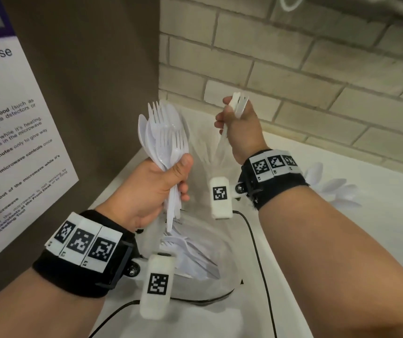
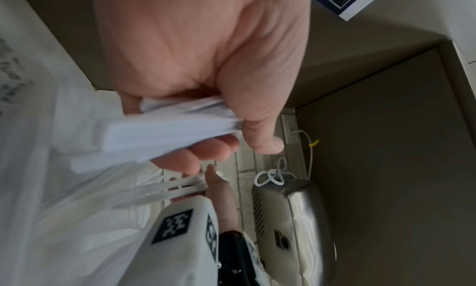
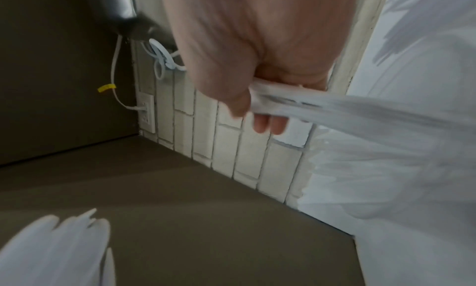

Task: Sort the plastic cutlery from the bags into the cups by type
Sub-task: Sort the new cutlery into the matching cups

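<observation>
My left hand (image 1: 156, 189) grips a bundle of white plastic forks and spoons (image 1: 164, 132), heads up, by the handles. In the left wrist view the handles (image 2: 167, 127) stick out below the curled left hand (image 2: 206, 66). My right hand (image 1: 239, 128), raised to the right of the bundle, grips the gathered top of a clear plastic bag (image 1: 210, 157). The bag hangs down between my wrists, with more white cutlery (image 1: 190, 254) inside. In the right wrist view the stretched bag (image 3: 360, 117) runs from the right hand (image 3: 244, 46). No cups are in view.
Loose white spoons (image 1: 337, 191) lie on the white counter (image 1: 366, 252) behind my right wrist. A brown wall with a poster (image 1: 12, 142) stands close on the left, a brick wall (image 1: 293, 69) behind. A black cable (image 1: 256, 240) crosses the counter. A metal appliance (image 2: 291, 219) sits nearby.
</observation>
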The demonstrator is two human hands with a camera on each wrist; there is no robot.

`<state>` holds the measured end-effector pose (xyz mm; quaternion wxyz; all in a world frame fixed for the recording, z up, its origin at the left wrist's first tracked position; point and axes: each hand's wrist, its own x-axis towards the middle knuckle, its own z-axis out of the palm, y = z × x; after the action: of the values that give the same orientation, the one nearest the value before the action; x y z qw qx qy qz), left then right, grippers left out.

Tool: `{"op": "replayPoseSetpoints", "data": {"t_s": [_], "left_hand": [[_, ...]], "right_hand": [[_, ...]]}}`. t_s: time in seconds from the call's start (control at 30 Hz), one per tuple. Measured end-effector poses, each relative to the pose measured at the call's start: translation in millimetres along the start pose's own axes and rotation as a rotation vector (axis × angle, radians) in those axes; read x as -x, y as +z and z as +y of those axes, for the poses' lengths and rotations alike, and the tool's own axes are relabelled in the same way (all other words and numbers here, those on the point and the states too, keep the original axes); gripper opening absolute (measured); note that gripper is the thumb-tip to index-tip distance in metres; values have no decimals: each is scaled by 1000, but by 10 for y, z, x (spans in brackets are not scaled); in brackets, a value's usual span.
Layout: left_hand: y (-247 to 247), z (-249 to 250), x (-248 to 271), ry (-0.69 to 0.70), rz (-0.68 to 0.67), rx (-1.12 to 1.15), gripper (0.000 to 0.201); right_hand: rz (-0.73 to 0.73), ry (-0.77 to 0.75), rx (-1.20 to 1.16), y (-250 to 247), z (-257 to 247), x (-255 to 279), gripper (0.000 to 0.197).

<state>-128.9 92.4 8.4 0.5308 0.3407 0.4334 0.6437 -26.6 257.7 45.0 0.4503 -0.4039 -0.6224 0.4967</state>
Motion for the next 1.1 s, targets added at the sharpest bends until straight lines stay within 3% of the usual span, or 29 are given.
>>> {"op": "replayPoseSetpoints", "data": {"t_s": [0.1,0.17,0.23,0.33,0.47,0.57,0.73,0.8,0.93,1.03,1.1], "left_hand": [[8,-7,11,-13,-21,24,18],[29,-16,18,-15,-26,13,14],[69,-19,26,-7,-19,-1,9],[145,-28,21,13,30,-58,5],[251,-68,-32,40,93,-192,12],[332,-81,-24,43,27,-214,12],[344,-69,16,-43,-42,-42,28],[317,-70,6,-97,-19,0,32],[283,-65,4,-165,29,61,24],[285,-43,7,-168,12,80,20],[280,-25,12,-173,-17,71,20]], "right_hand": [[-52,182,81,-54,40,-2,50],[-8,157,115,-116,-10,29,62],[55,59,154,-177,-142,135,51],[57,-67,143,-233,-379,470,8],[-212,-37,409,-210,-524,875,40],[-288,11,541,-202,-467,949,31],[-277,78,434,-282,-398,987,22],[-188,44,377,-267,-385,1009,19],[37,19,17,-261,-441,999,8],[-3,0,20,-219,-402,981,4],[-78,94,10,-181,-337,973,19]]}}
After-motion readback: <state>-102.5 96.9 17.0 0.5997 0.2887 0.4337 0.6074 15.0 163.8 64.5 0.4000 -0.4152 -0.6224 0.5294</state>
